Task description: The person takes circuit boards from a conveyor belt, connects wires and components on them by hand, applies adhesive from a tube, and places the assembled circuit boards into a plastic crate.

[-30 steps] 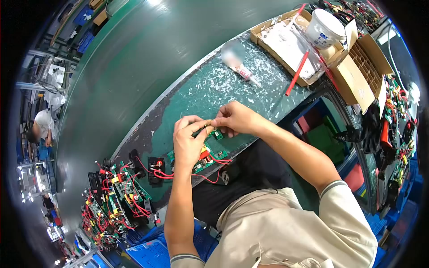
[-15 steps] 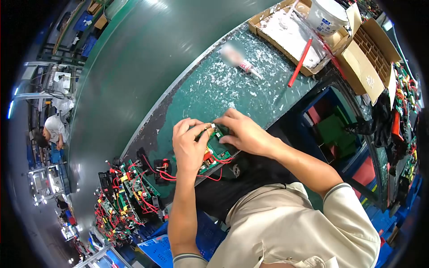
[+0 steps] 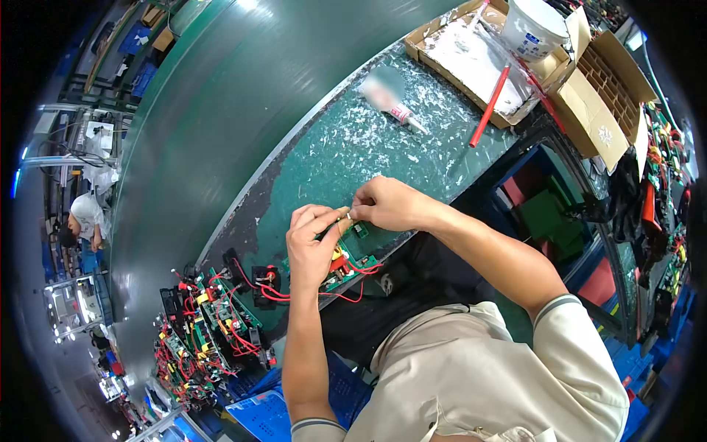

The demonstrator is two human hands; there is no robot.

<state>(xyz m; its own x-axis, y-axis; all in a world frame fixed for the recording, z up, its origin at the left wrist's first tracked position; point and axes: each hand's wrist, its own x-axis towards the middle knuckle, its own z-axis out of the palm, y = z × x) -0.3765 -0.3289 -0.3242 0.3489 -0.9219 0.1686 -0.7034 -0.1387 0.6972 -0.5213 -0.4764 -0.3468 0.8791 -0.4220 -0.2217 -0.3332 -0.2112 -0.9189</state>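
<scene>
A green circuit board [image 3: 362, 259] with red wires and a yellow part lies at the near edge of the bench, partly covered by my left hand [image 3: 313, 236]. Thumb and forefinger of that hand are closed in a pinch above the board. There they meet the fingertips of my right hand [image 3: 384, 203], which are also pinched together. Between the two sets of fingertips shows a small white part [image 3: 349, 216], too tiny to name. Red wires [image 3: 340, 296] run from the board to black parts [image 3: 265, 283] on the left.
Several wired circuit boards [image 3: 210, 324] are heaped at the lower left. A tube [image 3: 398, 112] lies on the white-flecked green bench [image 3: 317, 162]. Beyond it are a cardboard tray [image 3: 420, 55], a red stick [image 3: 490, 107], a white bucket [image 3: 534, 33] and a divided carton [image 3: 596, 110].
My right hand has closed from spread fingers to a pinch and moved to my left fingertips. My left hand has shifted slightly toward me, its fingers still pinched.
</scene>
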